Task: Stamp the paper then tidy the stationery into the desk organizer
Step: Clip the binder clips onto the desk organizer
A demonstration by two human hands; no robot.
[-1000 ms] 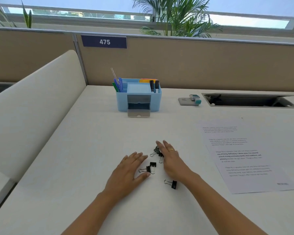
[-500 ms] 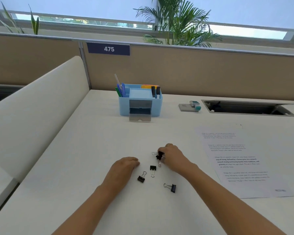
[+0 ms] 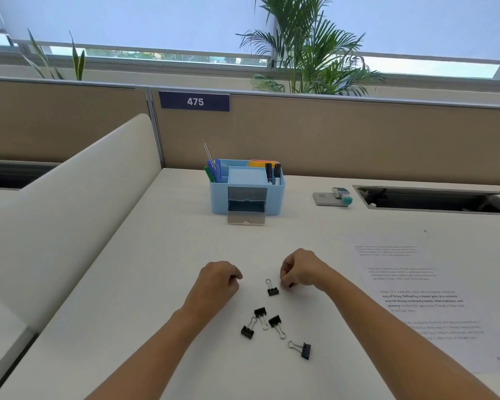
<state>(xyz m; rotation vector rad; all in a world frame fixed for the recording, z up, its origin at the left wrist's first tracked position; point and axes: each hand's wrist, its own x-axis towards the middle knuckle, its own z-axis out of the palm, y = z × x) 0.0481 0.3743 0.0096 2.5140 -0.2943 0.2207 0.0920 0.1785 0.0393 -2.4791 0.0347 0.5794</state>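
Note:
Several black binder clips lie loose on the white desk, one (image 3: 272, 289) just left of my right hand and others (image 3: 261, 314) nearer me. My right hand (image 3: 300, 271) is curled with its fingertips down, pinching a small dark binder clip that is mostly hidden. To the left, my left hand (image 3: 217, 281) rests as a fist on the desk, and nothing shows in it. The blue desk organizer (image 3: 217, 197) stands at the back with pens and markers inside, its small drawer (image 3: 246, 217) pulled open. The printed paper (image 3: 416, 298) lies at the right.
A teal-and-white stamp (image 3: 342, 194) sits on a grey pad (image 3: 324, 199) right of the organizer. A cable recess (image 3: 433, 197) is cut into the desk at the back right. A white curved divider (image 3: 70, 203) borders the left, and a partition wall stands behind.
Both hands went from flat over the clips to curled. My right hand closed round a clip, and the loose clips now lie more spread out. The camera has tilted upward.

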